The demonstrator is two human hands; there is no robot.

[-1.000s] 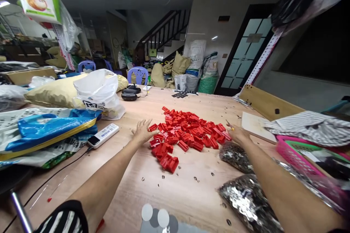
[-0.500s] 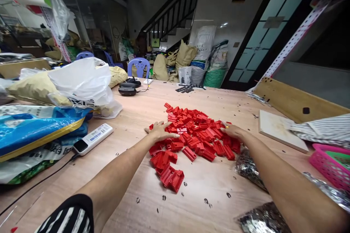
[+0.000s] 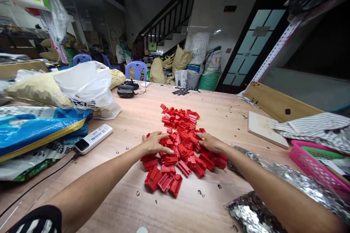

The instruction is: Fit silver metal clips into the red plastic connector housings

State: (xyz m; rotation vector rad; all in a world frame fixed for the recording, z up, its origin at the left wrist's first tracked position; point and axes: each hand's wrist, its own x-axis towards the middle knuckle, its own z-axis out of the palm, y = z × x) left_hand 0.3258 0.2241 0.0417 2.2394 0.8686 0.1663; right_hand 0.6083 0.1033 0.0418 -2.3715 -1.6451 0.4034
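A heap of several small red plastic parts lies on the wooden table. My left hand rests palm down on the heap's left side, fingers stretched over the parts. On the heap's right side, my right hand presses against the parts. It is closed on a thin yellow tool that pokes out between the fingers. Both forearms reach in from the bottom of the view.
Bags of small shiny metal pieces lie by my right arm. A pink basket, a striped cloth and a wooden board are on the right. A white remote, blue and white bags crowd the left. Small dark bits dot the table.
Both hands have drawn inward and toward me, raking the red parts into a narrower heap closer to the near edge. The view has shifted slightly.
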